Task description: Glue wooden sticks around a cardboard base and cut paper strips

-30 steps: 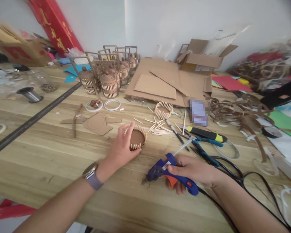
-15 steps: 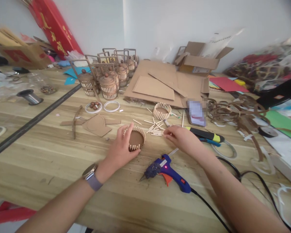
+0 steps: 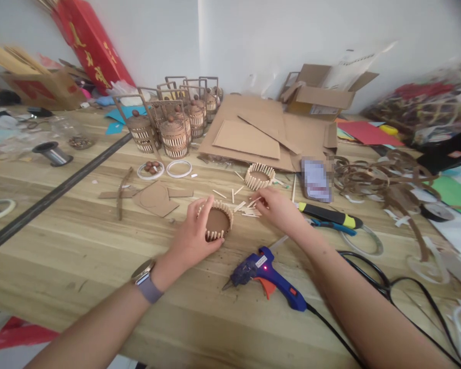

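Note:
My left hand (image 3: 194, 228) is wrapped round the left side of a small round basket (image 3: 218, 221), a brown disc ringed with short upright wooden sticks. The thumb presses its near rim. Fingers bent together, my right hand (image 3: 272, 207) is over a pile of loose wooden sticks (image 3: 249, 211); whether a stick is pinched in its fingertips is hard to make out. Behind the pile stands a second stick-ringed basket (image 3: 259, 177). A blue hot glue gun (image 3: 269, 274) lies on its side below my hands, its red light lit.
Several finished lidded baskets (image 3: 174, 137) with tall handles stand at the back left. Cardboard sheets (image 3: 249, 139) lie behind. To the right are a phone (image 3: 315, 179), a yellow-black cutter (image 3: 330, 215), coiled brown strips (image 3: 363, 174) and the glue gun's black cord (image 3: 334, 330).
My right hand has shifted slightly left and away from me over the sticks, and some sticks in the pile lie differently. My left hand keeps its hold on the basket.

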A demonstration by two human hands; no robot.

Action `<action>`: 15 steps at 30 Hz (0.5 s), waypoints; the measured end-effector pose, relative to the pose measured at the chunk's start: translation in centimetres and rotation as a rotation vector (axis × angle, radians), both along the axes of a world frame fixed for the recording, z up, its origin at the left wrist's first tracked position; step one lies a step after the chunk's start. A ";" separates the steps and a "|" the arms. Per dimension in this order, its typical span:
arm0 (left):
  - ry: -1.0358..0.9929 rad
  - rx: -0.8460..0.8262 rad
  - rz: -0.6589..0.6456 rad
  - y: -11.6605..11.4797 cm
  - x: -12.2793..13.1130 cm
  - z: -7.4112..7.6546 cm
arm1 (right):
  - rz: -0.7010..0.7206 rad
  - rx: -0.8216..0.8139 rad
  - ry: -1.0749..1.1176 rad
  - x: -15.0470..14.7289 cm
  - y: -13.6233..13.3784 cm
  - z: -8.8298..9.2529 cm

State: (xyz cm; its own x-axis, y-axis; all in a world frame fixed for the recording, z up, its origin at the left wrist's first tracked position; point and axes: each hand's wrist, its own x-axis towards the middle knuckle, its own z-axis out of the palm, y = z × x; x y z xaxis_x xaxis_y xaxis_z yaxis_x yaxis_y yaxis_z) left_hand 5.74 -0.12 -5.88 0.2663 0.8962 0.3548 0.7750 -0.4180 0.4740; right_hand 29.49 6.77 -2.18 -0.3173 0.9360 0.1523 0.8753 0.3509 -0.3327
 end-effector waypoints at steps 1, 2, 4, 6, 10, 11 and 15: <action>0.001 -0.002 0.002 0.0 0.0 0.0 | 0.016 0.004 0.015 0.2 -0.1 0.4; 0.001 -0.007 0.008 0.0 0.0 0.0 | 0.038 0.006 0.033 0.3 -0.3 0.9; 0.001 -0.025 0.022 -0.1 0.0 0.0 | 0.113 0.011 0.096 0.5 -0.6 1.8; 0.000 -0.037 0.029 -0.1 0.0 0.0 | 0.224 0.001 0.193 0.4 -1.3 2.8; -0.012 -0.040 0.023 -0.1 0.0 0.0 | 0.420 -0.078 0.290 -1.1 -3.4 4.3; -0.013 -0.041 0.025 -0.1 0.0 0.1 | 0.457 -0.090 0.274 -1.6 -4.0 4.4; -0.018 -0.032 0.017 -0.1 0.0 0.1 | 0.529 -0.050 0.155 -3.5 -5.3 3.9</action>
